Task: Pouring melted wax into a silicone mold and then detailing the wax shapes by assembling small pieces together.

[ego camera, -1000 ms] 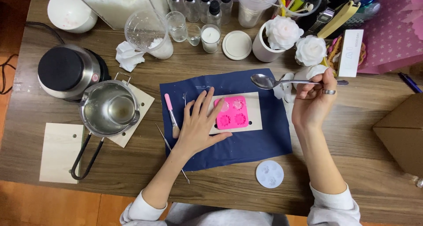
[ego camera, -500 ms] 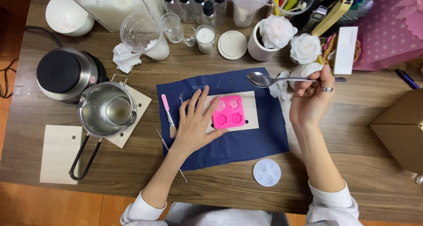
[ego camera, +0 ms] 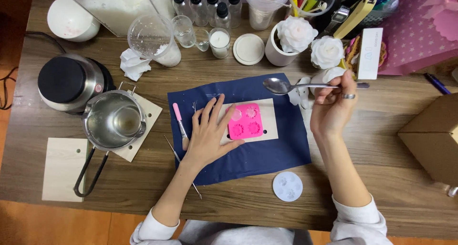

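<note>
Head view: the right hand (ego camera: 334,109) is closed in a pinch grip on the handle of a metal spoon (ego camera: 305,86), held level above the bench (ego camera: 381,178). The spoon's bowl points away from that grip toward the person's left and hangs over the far edge of a dark blue cloth (ego camera: 257,154). Just below the bowl, and to the left of the right hand, a pink silicone mould (ego camera: 244,121) with four flower cavities sits on a pale wooden board (ego camera: 269,125) — the mould and the spoon are apart.

The left hand (ego camera: 210,135) lies flat and released, fingers spread, holding nothing; its fingertips rest on the board's near-left edge, just beside the mould. To the outer side of this hand a pink-handled tool (ego camera: 180,125) lies on the cloth, and further out a steel pot (ego camera: 113,121) stands on another board, next to a round hotplate (ego camera: 67,82). Nearer the body, between the two forearms, a small pale round mould (ego camera: 287,186) lies on the bench.
</note>
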